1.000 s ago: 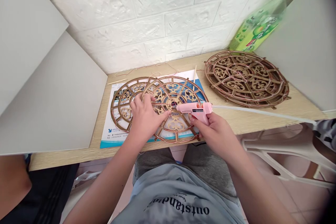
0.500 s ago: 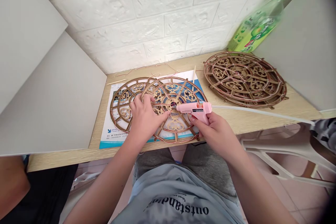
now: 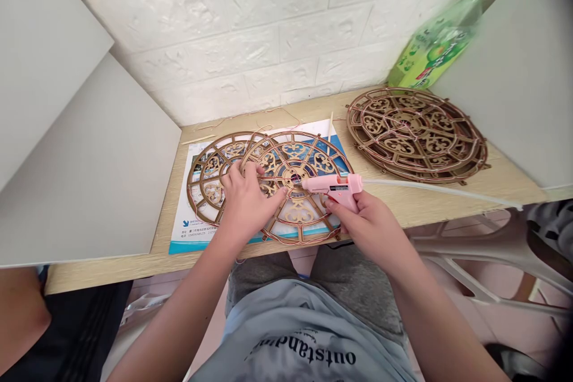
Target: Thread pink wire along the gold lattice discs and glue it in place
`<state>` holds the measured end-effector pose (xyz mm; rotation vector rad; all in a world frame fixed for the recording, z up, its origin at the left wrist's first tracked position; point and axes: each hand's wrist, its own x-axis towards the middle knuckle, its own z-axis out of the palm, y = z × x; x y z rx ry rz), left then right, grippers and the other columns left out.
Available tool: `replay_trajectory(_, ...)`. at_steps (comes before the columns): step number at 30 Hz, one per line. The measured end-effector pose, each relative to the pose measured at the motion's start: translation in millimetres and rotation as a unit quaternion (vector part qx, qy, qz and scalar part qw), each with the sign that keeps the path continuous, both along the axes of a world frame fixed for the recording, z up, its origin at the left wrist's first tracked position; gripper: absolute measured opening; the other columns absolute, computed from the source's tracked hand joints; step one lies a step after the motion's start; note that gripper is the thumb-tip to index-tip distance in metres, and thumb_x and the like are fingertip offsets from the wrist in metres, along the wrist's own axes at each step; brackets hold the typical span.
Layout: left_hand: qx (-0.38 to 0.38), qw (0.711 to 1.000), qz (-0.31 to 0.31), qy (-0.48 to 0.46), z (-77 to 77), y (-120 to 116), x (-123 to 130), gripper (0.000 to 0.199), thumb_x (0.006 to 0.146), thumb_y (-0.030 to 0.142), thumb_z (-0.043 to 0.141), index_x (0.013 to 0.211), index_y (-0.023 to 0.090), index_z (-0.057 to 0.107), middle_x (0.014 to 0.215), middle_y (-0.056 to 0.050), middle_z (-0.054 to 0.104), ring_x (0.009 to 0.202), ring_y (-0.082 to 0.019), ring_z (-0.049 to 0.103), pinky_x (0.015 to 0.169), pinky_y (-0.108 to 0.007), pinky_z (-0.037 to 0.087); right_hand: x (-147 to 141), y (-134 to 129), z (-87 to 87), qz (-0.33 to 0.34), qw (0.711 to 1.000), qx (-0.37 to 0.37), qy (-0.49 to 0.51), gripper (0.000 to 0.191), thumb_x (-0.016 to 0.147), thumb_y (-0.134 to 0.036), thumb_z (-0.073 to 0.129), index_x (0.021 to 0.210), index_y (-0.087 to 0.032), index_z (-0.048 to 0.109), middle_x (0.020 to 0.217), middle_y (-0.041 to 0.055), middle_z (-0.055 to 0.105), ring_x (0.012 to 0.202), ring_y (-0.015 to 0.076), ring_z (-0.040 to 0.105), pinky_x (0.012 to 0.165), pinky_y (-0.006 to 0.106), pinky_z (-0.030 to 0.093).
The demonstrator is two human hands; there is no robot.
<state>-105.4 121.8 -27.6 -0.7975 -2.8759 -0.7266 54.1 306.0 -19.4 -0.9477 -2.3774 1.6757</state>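
Note:
My right hand (image 3: pixel 364 218) is wrapped round a pink hot glue gun (image 3: pixel 329 184), with a long pale glue stick (image 3: pixel 439 189) running out of its back. The gun's nozzle sits at the hub of a round bronze-coloured openwork disc (image 3: pixel 299 212). Copper-coloured wire runs along that disc's rings and spokes. With its fingers spread, my left hand (image 3: pixel 246 197) rests on the disc's left part, the thumb reaching near the hub. A second, similar disc (image 3: pixel 210 192) lies partly beneath it at the left. The left fingertips are partly hidden.
A printed sheet (image 3: pixel 192 245) lies under the discs on the wooden table (image 3: pixel 134 268). A stack of discs (image 3: pixel 416 134) stands at right, with a green-labelled bottle (image 3: pixel 441 42) behind. Grey panels (image 3: pixel 98 161) flank the table. Another person's arm (image 3: pixel 22 316) shows at lower left.
The glue gun and my right hand have shifted very slightly to the right. The glue stick's far end has moved a little left. My left hand stays in place.

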Motion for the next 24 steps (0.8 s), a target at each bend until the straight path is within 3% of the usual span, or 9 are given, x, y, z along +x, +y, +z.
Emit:
replay_trajectory(4,-0.008,1.000,-0.001,-0.017,1.7,0.3,0.9,0.060,0.080,0.051,0.091,0.117,0.022,0.052,0.146,-0.018,0.050,0.150,-0.039,0.040,0.124,-0.056,0.035,1.1,0.7,-2.5,0.001,1.000,-0.014,-0.003,0.048,0.090,-0.062,0.068,0.102,-0.015,0.072,0.083,0.0094,0.073,0.070,0.0233,0.063,0.061,0.034,0.052)
replay_trajectory(10,0.001,1.000,0.001,-0.004,0.1,0.4,0.7,0.061,0.077,0.046,0.093,0.116,0.023,0.051,0.143,-0.016,0.051,0.146,-0.038,0.043,0.122,-0.056,0.036,2.1,-1.6,-3.5,0.002,1.000,-0.004,0.010,0.050,0.092,-0.062,0.069,0.110,-0.015,0.073,0.082,0.0092,0.072,0.070,0.0237,0.062,0.062,0.033,0.049)
replay_trajectory(18,-0.017,1.000,0.015,-0.003,1.0,3.4,3.0,0.063,0.077,0.047,0.093,0.118,0.021,0.052,0.143,-0.018,0.051,0.144,-0.039,0.044,0.122,-0.055,0.038,3.6,-2.6,3.8,-0.019,1.000,0.008,0.015,0.047,0.089,-0.064,0.070,0.091,-0.017,0.068,0.062,0.0019,0.059,0.058,0.0183,0.052,0.057,0.031,0.041)
replay_trajectory(24,-0.007,1.000,0.011,0.001,-0.5,2.9,3.8,0.062,0.078,0.049,0.092,0.116,0.022,0.052,0.142,-0.017,0.051,0.144,-0.040,0.044,0.121,-0.056,0.039,5.2,0.3,0.7,-0.013,1.000,0.019,-0.001,0.050,0.088,-0.066,0.070,0.093,-0.016,0.070,0.073,0.0064,0.068,0.063,0.0195,0.057,0.060,0.032,0.045)
